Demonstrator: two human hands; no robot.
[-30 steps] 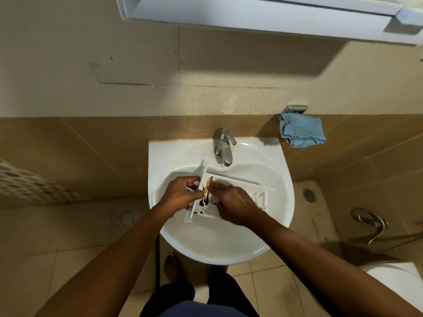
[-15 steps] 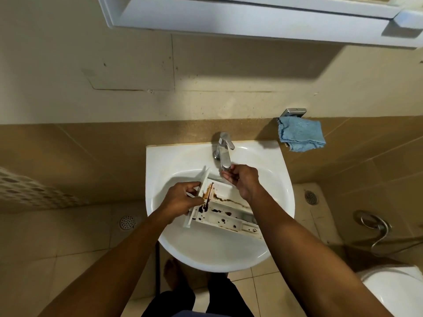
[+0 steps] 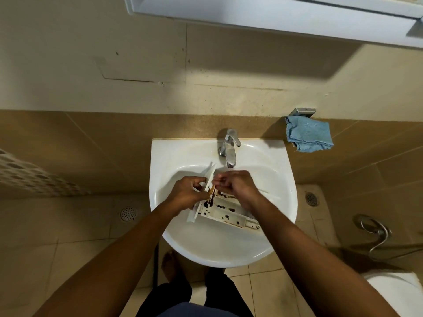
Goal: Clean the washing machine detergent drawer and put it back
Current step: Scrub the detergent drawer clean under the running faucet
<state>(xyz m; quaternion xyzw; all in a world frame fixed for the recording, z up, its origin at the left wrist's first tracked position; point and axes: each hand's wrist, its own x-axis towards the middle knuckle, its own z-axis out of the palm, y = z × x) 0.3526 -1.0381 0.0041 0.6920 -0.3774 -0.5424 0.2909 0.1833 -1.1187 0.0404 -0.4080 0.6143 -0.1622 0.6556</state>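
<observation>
Centre-left of frame, over the bowl: left hand [image 3: 186, 191] grips the front-panel end of the detergent drawer [image 3: 225, 211], fingers curled round the white plate. Drawer lies tilted inside the sink [image 3: 229, 255], panel end raised toward the tap, far end low at centre-right of the bowl. The face turned up shows holes, brown residue and dark spots, heaviest near the panel. Right hand [image 3: 238, 186] sits just right of the panel, fingers bent over the drawer's upper edge; can't tell if it pinches anything or only rubs. Tap [image 3: 230, 152] is directly above both hands; no water stream I can make out.

Risks, my read:
- The only sure hold is on a smooth plastic panel. If it slips, the drawer hits the ceramic and the thin tabs at the far end could snap.
- Bare-finger rubbing likely pushes gunk into the holes rather than out.
- Residue left along the long edges may jam it on refit.

Blue cloth [image 3: 307, 136] hangs upper right, well apart, in neither hand.
</observation>
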